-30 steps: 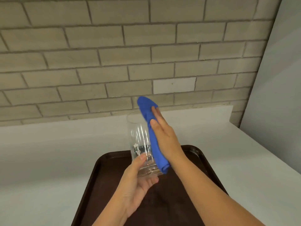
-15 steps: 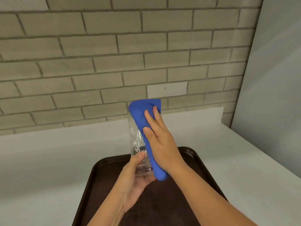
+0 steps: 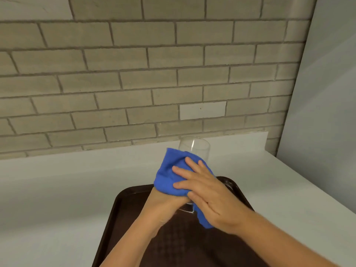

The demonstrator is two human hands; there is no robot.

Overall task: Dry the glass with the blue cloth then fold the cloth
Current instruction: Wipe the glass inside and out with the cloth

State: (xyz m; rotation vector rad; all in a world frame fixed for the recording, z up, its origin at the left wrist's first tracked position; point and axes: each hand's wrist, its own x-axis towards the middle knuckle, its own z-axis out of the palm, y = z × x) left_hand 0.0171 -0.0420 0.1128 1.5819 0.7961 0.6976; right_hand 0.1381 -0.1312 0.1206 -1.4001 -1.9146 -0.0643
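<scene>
A clear drinking glass (image 3: 194,149) is held in the air above the tray, tilted away from me, with only its rim and upper wall showing. The blue cloth (image 3: 169,174) is wrapped over the near side of the glass and hangs down to the lower right. My right hand (image 3: 208,193) lies flat on the cloth, fingers spread, pressing it against the glass. My left hand (image 3: 163,207) grips the base of the glass from below, partly hidden by the cloth and my right hand.
A dark brown tray (image 3: 127,205) lies on the white counter (image 3: 57,189) under my hands. A brick wall (image 3: 134,83) stands behind, and a pale wall (image 3: 327,112) closes the right side.
My right hand and the cloth have slid from the right side of the glass over to its near side, covering most of it. The glass has tilted further away.
</scene>
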